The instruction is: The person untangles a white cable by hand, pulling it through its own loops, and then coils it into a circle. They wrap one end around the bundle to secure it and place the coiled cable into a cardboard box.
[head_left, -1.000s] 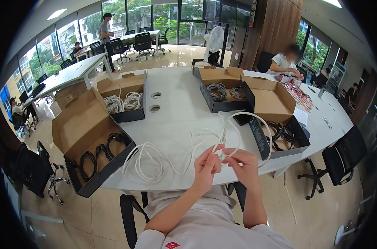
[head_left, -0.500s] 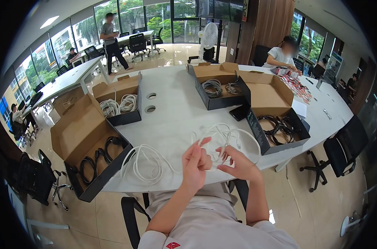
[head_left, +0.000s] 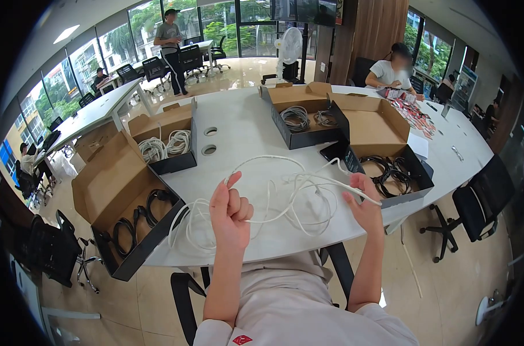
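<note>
A long white cable (head_left: pixel 265 156) is stretched in loose loops between my hands above the white table (head_left: pixel 242 127). My left hand (head_left: pixel 230 213) is closed on one part of it, with the thumb against the curled fingers. Between the thumb and fingers of my right hand (head_left: pixel 364 203) runs another part of the cable, which passes out beyond the hand. Some of its loops hang between the hands, over the tabletop. More white cable (head_left: pixel 190 228) lies coiled left of my left hand, partly hidden behind it.
Open cardboard boxes stand around: one with black cables (head_left: pixel 141 251) at left, one with white cables (head_left: pixel 175 164) behind it, one with grey cables (head_left: pixel 317 140) and one with black cables (head_left: pixel 409 195) at right. A phone (head_left: pixel 333 151) lies nearby. A person (head_left: pixel 391 75) sits opposite.
My hands have moved apart, the left one leftward and the right one rightward and up, spreading the white cable's loops between them. A standing person in the background has moved right.
</note>
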Action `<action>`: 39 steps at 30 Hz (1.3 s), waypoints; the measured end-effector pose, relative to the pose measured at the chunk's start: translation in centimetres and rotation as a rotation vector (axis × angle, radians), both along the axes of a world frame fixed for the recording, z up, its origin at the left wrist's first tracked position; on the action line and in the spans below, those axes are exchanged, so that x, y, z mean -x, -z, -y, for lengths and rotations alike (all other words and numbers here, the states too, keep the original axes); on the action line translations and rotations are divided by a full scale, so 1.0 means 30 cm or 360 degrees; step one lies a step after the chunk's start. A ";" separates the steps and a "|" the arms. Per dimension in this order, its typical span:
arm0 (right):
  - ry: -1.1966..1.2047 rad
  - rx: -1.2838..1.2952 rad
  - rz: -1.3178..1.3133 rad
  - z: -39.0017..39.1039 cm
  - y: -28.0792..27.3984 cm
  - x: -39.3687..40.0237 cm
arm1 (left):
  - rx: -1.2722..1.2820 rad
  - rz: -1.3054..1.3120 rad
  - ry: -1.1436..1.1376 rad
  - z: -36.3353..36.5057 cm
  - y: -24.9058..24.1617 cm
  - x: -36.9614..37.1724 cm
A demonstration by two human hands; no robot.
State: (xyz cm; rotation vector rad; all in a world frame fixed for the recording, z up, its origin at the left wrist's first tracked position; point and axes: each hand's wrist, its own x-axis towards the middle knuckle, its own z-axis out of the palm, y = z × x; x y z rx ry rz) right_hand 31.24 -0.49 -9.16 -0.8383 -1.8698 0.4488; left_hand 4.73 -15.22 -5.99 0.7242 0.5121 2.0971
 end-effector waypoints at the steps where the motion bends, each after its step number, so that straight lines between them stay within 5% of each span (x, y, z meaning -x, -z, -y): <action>1: -0.0065 0.0134 -0.0100 -0.014 0.007 -0.019 | 0.0009 -0.0008 0.0001 -0.001 0.000 0.009; 9: -0.0573 0.0942 -0.0611 0.025 -0.008 -0.027 | 0.0220 -0.0068 0.0227 -0.017 0.008 -0.017; 15: -0.0993 0.0742 -0.0809 0.122 -0.035 0.129 | 0.0295 -0.0163 0.0445 -0.044 0.047 -0.071; 19: -0.0390 0.0727 0.0152 0.099 -0.022 0.127 | 0.0326 -0.0187 0.0506 -0.048 0.050 -0.089; 22: -0.0513 0.0791 0.0146 0.084 0.015 0.127 | 0.0344 -0.0162 0.0496 -0.045 0.045 -0.085; 25: -0.1044 0.0841 -0.0588 0.080 0.023 0.146 | 0.0350 -0.0120 0.0514 -0.046 0.049 -0.073; 31: -0.1394 0.0850 -0.0846 0.063 -0.018 0.083 | 0.0339 -0.0064 0.0506 -0.051 0.062 -0.042; 39: -0.1095 0.0464 -0.1273 0.022 0.005 0.008 | 0.0352 -0.0006 0.0414 -0.044 0.051 -0.004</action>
